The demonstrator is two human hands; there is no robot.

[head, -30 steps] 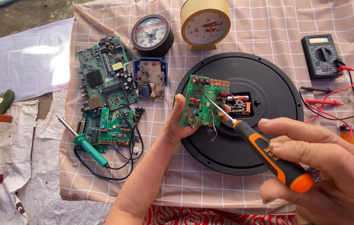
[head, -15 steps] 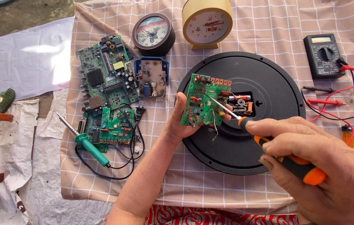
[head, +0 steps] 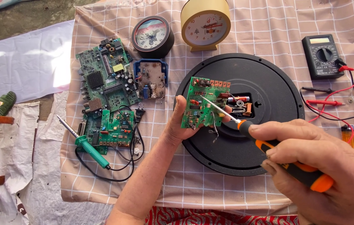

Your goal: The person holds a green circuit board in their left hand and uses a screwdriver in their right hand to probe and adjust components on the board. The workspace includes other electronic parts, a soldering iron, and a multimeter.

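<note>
The left hand point(head: 177, 125) reaches in from the bottom edge, forearm angled up and to the right, and holds a small green circuit board point(head: 204, 102) upright above the black round clock back point(head: 243, 154). Its thumb presses the board's left edge while the other fingers grasp it from behind, so only a fingertip shows at the board's right side. The right hand point(head: 331, 166) comes in from the lower right, its fingers clenched around the orange and black handle of a screwdriver point(head: 268, 143). The metal shaft slants up and to the left, and its tip touches the face of the board near the middle.

The board hangs over the left half of the clock back, just beside the open compartment with the battery point(head: 238, 100). All of this sits on a checked cloth point(head: 268, 33).

The right wrist is cut off by the frame's edge, and the hand covers most of the handle. The left palm is hidden behind the board. Thin wires dangle below the board; where they attach is hard to make out.
</note>
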